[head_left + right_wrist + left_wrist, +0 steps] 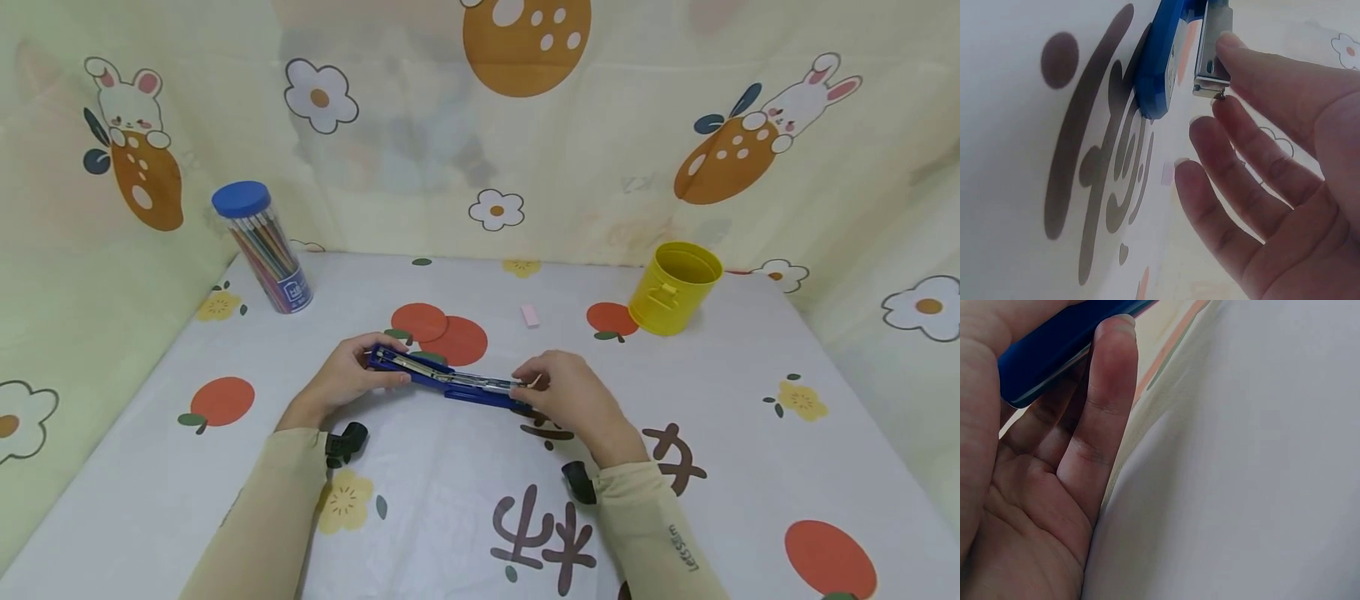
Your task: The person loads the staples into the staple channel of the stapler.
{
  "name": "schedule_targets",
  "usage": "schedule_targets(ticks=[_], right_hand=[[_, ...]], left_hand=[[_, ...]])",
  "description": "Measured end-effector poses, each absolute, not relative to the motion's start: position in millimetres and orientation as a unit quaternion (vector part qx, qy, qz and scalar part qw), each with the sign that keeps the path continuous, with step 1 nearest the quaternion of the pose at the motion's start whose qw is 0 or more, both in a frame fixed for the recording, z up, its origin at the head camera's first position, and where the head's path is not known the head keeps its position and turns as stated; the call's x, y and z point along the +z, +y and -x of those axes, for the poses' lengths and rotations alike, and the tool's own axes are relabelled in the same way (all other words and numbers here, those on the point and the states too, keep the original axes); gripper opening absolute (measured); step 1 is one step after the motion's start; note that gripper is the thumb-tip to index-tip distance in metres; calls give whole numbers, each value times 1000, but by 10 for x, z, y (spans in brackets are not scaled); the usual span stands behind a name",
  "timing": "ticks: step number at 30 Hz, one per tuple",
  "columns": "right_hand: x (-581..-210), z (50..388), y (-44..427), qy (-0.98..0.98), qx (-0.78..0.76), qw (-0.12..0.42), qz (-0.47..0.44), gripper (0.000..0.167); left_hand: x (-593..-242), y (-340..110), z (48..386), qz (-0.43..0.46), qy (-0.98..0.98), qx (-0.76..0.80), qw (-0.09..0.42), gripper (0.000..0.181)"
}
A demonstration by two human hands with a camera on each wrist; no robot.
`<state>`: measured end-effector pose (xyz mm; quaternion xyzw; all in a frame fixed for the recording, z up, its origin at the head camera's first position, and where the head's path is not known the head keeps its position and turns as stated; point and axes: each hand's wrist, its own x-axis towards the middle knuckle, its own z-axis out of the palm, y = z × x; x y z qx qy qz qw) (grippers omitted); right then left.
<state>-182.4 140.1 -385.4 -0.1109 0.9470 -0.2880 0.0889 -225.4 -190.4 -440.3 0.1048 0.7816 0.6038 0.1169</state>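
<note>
A blue stapler (486, 397) is opened out wide between the two hands, its metal staple channel (420, 367) facing up. My left hand (337, 377) grips the stapler's left end, thumb on the near side and fingers behind. The left wrist view shows the blue body (1054, 353) lying between thumb and fingers. At the other end, my right hand (576, 400) pinches the tip of the metal magazine (1212, 59) between thumb and forefinger. Its other fingers are loosely bent below. In the right wrist view the blue base (1155, 81) stands apart from the magazine.
A clear tub of pencils with a blue lid (242, 200) stands at the back left. A yellow cup (663, 296) is at the back right. A small pink block (530, 316) lies beyond the stapler on the patterned tablecloth (427, 500). A printed curtain (405, 183) hangs behind.
</note>
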Motion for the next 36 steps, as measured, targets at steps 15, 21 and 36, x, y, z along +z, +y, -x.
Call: schedule_targets(ticks=[15,21,36], right_hand=[[-3882,1826,1426,937,-311,115,108,13],[-3930,1813,1524,914,-369,129,103,35],[-3992,1827,1700,880,-442,143,98,85]], left_hand=[[-4451,-1914,2268,-102,785,600,117,51],[-4460,-1941,2230,-98,783,604,112,53],[-4037,-1608,2154,-208,768,602,63,42]])
